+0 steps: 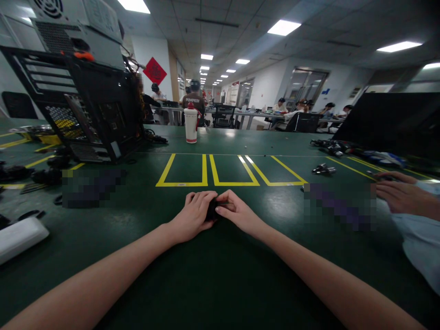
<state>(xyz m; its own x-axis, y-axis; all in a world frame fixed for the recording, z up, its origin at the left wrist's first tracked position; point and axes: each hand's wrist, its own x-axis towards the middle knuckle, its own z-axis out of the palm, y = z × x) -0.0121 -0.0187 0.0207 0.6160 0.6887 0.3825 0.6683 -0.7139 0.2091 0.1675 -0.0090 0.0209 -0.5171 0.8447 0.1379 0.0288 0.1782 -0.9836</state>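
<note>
The left hand (196,215), fingers curled, and the right hand (237,211), thumb and fingertips nearly closed, both hold a small black object (212,209) (its shape mostly hidden). It is nearer the wearer than the white cup with a red lid (191,124).

The left hand's fingers (202,201) and the right hand's fingertips (224,207) hold a small black object (211,210); beyond them, yellow tape outlines (182,184) mark the green table (144,256).

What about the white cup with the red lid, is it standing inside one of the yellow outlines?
No, the cup stands on the green table beyond the far ends of the yellow outlines.
</note>
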